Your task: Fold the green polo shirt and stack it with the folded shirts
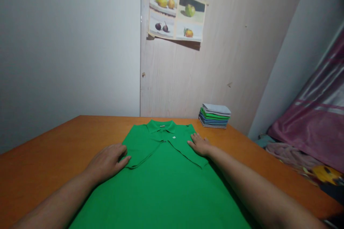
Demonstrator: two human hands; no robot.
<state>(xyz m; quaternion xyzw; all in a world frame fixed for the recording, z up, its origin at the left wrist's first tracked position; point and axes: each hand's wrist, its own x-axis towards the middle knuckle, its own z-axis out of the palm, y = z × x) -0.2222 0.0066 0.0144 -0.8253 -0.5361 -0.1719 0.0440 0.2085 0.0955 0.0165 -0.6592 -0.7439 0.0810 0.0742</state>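
A green polo shirt (166, 186) lies spread face up on the table, its collar (161, 126) at the far end. Both short sleeves are folded inward over the chest, and a small white mark shows near the right one. My left hand (109, 161) rests at the shirt's left edge, beside the left sleeve. Its fingers are bent, with the thumb apart and touching the green cloth. My right hand (200, 145) lies flat with spread fingers on the folded right sleeve (185, 146).
A stack of folded clothes (215, 116) stands at the table's far right corner. The orange-brown table (61, 139) meets the wall behind. Fruit pictures (176, 14) hang there. To the right are a pink curtain (309, 121) and a heap of cloth (290, 154).
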